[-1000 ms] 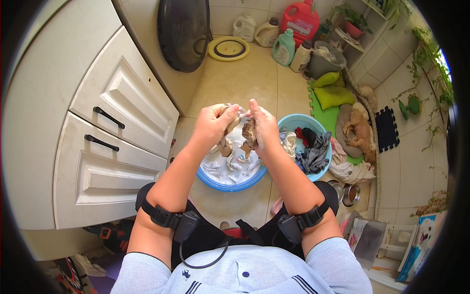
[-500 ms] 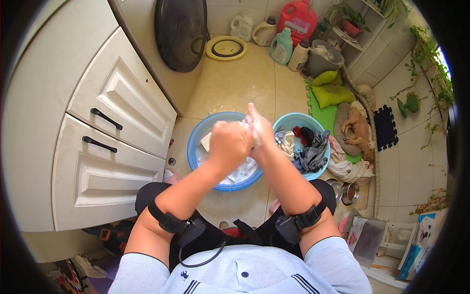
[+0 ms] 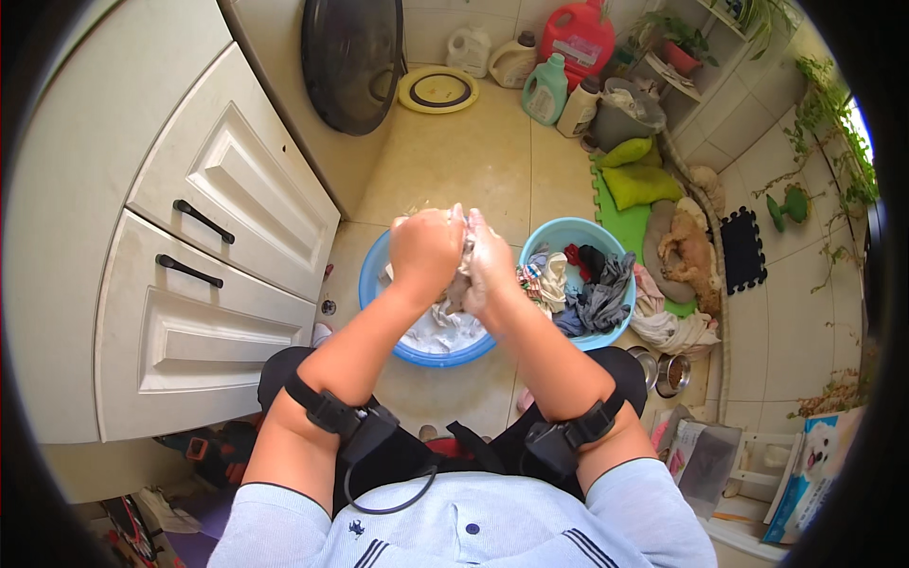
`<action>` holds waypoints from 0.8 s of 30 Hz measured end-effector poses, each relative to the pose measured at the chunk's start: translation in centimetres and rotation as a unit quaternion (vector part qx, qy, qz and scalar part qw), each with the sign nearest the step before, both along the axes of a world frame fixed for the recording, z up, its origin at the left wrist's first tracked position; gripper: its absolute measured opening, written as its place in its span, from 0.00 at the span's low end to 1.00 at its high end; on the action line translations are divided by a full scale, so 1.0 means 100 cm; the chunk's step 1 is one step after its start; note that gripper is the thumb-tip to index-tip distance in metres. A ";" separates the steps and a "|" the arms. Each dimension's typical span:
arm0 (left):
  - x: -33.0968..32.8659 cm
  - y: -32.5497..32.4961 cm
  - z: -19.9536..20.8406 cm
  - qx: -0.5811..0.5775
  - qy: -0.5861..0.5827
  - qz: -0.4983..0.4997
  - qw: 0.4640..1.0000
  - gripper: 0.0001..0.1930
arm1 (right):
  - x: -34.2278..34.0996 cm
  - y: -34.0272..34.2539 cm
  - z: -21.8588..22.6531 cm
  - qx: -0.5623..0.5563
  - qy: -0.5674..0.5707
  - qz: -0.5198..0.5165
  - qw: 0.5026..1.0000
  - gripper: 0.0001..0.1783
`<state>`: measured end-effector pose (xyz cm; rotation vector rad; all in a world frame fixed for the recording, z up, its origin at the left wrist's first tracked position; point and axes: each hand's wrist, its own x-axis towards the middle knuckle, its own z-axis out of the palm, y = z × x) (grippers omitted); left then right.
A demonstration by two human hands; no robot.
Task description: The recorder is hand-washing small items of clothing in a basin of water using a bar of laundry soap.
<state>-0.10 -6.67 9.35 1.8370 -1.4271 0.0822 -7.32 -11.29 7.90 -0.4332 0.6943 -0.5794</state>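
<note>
While my left hand [image 3: 426, 248] is clamping its fingers on crumpled white-and-brown cloth [image 3: 460, 282] above the round blue plastic basin [image 3: 370, 276], my right hand [image 3: 490, 265] is touching it. That hand's grip I cannot tell.

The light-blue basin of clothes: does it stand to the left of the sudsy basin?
No, the light-blue basin stands to the right of the sudsy basin.
</note>
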 end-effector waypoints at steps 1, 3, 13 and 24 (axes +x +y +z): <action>0.004 -0.002 0.002 0.038 0.076 0.004 0.996 0.17 | 0.004 0.008 0.014 -0.005 0.059 -0.054 0.997 0.16; -0.014 0.005 -0.002 0.007 0.053 0.012 0.998 0.18 | 0.001 0.001 0.019 -0.004 0.072 -0.079 0.994 0.14; -0.018 0.001 -0.008 -0.039 0.022 -0.032 0.998 0.20 | -0.009 -0.014 -0.001 0.018 0.046 0.011 0.999 0.15; -0.017 0.001 -0.009 -0.017 0.025 -0.028 0.999 0.19 | -0.005 -0.015 -0.011 0.000 0.049 -0.024 0.999 0.14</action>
